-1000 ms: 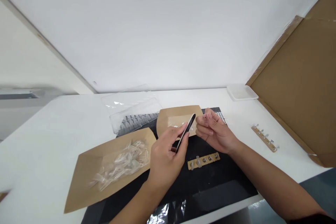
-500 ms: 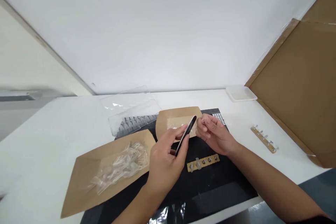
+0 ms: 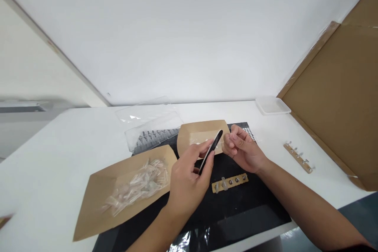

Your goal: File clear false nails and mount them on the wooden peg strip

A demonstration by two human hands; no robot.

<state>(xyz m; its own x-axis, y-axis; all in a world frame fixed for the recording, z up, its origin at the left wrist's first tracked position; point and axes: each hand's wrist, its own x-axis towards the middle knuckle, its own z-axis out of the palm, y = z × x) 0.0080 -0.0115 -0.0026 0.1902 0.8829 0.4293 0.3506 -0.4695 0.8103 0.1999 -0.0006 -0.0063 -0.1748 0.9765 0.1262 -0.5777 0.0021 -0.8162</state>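
Note:
My left hand (image 3: 189,169) is closed around a nail file (image 3: 212,150), a slim black strip with a pale edge and a rounded end, tilted up to the right. Just right of its tip, my right hand (image 3: 243,149) has thumb and fingers pinched together; whatever lies between them is too small to make out. Below both hands a wooden strip (image 3: 230,183) with round metal studs lies on the black mat (image 3: 236,212); clear pieces stand on its left end. Behind the hands sits a brown paper tray (image 3: 203,126) with small clear pieces, partly covered by my left hand.
At left, a larger paper tray (image 3: 97,189) holds a heap of clear nail tips (image 3: 144,183). Clear plastic cases (image 3: 153,130) lie behind it. A second studded strip (image 3: 297,157) and a translucent tub (image 3: 273,106) are at right, beside a cardboard wall (image 3: 333,106).
The whole view has shifted slightly. My right fingertips have turned a little near the file's tip, still pinched; my left hand keeps its hold on the file.

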